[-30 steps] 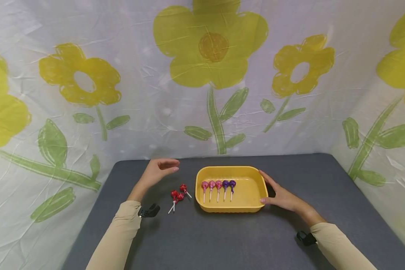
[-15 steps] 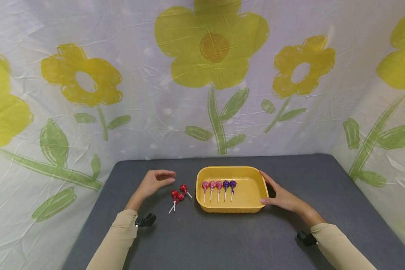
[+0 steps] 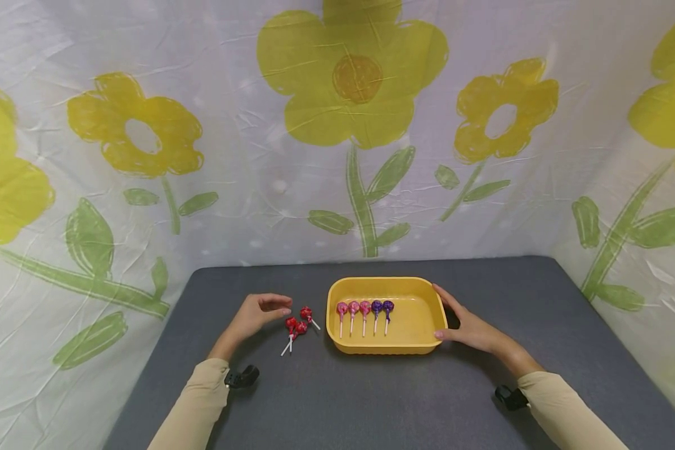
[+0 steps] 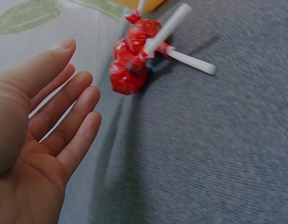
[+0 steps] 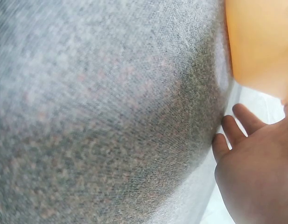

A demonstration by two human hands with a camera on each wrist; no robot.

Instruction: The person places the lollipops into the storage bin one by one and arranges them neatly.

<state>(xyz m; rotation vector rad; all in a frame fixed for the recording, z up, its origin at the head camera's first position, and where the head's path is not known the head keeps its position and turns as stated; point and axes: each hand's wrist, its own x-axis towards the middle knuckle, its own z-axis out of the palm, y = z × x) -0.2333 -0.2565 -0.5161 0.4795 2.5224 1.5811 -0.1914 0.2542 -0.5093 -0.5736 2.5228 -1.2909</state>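
Note:
My left hand [image 3: 254, 314] is just left of three red-wrapped lollipops [image 3: 290, 324] lying on the table. Its fingers are loosely bent, thumb apart, and hold nothing. In the left wrist view, a gap separates the fingertips [image 4: 91, 94] from the red lollipops [image 4: 129, 74]. A shallow yellow tray [image 3: 388, 347] contains a row of three pink lollipops [image 3: 353, 307] and two purple ones [image 3: 377, 307], sticks toward me. My right hand [image 3: 472, 329] touches the tray's right end, thumb and forefinger spread along its rim; the other fingers extend loosely beside it in the right wrist view.
The dark grey table [image 3: 365, 400] ends at a white cloth backdrop [image 3: 247, 212] printed with yellow flowers. Inside the tray, bare floor shows to the right of the purple lollipops. Black straps with small cameras are on both wrists.
My left hand has lowered toward the table, coming down and slightly left beside the red lollipops. My right hand and the tray have stayed in place.

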